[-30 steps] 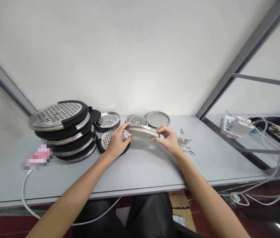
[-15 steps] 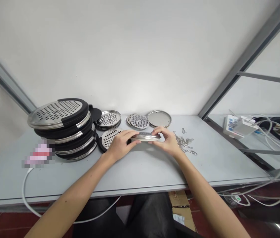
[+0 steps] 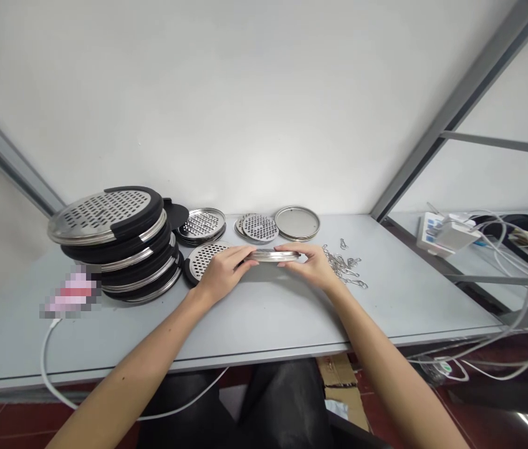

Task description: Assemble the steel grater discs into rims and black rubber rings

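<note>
Between both hands, just above the table, I hold a round metal grater disc (image 3: 273, 255) nearly edge-on, its silvery rim towards me. My left hand (image 3: 223, 272) pinches its left edge between thumb and fingers. On the opposite edge, my right hand (image 3: 311, 266) grips it the same way. Behind my left hand lies a perforated disc with a black edge (image 3: 201, 259), partly hidden. Loose metal clips (image 3: 345, 268) lie in a heap beyond my right hand. Farther back are thin grater plates (image 3: 260, 228) and a plain round metal disc (image 3: 297, 222).
A tall stack of black-edged grater discs (image 3: 109, 215) stands at the left. Behind it are a black round piece (image 3: 174, 215) and more stacked graters (image 3: 202, 224). A white cable (image 3: 48, 355) hangs over the front edge. Power strips (image 3: 446, 234) and cables sit at the right, past a metal frame.
The held disc has tipped flatter, so its patterned top shows less and its rim shows more. Both hands keep their hold. The view has shifted slightly.
</note>
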`<state>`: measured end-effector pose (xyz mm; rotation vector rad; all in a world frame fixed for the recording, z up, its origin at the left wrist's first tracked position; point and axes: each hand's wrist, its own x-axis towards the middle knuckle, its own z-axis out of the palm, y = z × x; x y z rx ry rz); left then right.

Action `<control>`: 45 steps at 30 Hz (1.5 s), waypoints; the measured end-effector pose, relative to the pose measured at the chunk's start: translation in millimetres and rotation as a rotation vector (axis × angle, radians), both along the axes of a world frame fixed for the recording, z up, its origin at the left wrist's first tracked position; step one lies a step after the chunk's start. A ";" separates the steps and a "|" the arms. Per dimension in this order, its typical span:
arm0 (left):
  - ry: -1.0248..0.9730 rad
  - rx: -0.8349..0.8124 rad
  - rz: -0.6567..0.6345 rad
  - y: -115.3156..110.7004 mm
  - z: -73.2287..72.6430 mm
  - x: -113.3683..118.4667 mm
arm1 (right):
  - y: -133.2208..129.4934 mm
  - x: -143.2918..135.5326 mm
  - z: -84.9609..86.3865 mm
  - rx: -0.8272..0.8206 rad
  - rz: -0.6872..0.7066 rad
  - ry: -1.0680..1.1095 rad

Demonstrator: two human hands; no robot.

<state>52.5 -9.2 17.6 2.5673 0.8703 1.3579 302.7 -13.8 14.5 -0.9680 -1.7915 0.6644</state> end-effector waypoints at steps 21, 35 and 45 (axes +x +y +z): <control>-0.287 -0.409 0.065 12.1 3.3 -2.6 | 5.7 4.7 -2.9 0.034 -0.139 0.158; -0.083 0.307 0.038 0.0 5.4 -3.8 | 1.0 -6.2 -4.6 0.564 -0.392 -0.207; -0.237 0.180 -0.159 -2.1 5.6 -2.6 | 7.2 11.7 -2.6 0.353 -0.274 -0.055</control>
